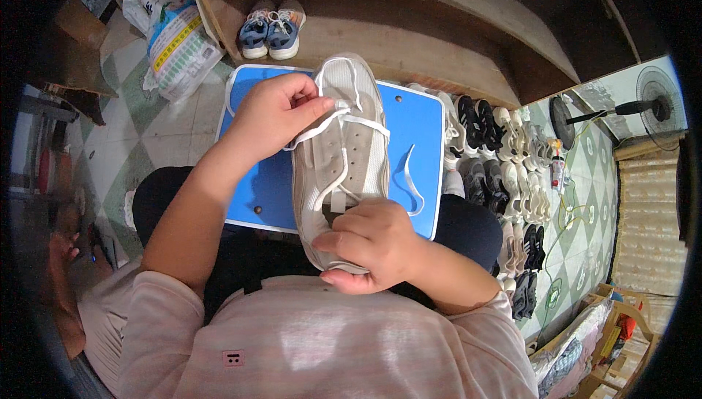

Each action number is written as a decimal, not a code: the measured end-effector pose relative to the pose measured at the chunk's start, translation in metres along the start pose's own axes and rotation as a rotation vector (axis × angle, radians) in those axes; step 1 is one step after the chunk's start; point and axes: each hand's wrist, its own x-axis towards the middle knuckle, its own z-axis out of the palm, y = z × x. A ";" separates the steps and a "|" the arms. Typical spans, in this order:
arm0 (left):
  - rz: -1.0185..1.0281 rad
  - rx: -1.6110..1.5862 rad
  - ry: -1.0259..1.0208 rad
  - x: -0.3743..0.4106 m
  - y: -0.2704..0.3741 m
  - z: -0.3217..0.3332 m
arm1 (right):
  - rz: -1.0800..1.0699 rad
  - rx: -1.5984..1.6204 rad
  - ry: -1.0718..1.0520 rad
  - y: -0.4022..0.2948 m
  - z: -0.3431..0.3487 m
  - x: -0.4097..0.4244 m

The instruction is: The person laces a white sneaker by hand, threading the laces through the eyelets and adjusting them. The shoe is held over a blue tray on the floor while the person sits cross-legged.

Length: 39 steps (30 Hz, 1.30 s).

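A beige and white sneaker lies over a small blue tabletop, its toe pointing away from me and its heel near my body. A white shoelace crosses the front of the shoe and runs loosely over the tongue. At the toe end, my left hand pinches the lace between thumb and fingers. My right hand grips the heel collar, thumb on the outside of the heel. Right of the shoe, a loose stretch of white lace rests on the blue surface.
A wooden shelf stands beyond the tabletop, with blue sneakers at its left. A filled plastic sack is at the upper left. Rows of shoes and a fan stand right. Another person's arm shows at the left.
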 end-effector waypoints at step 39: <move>-0.067 -0.449 -0.001 0.000 0.012 -0.019 | 0.040 -0.014 -0.032 -0.003 -0.002 0.000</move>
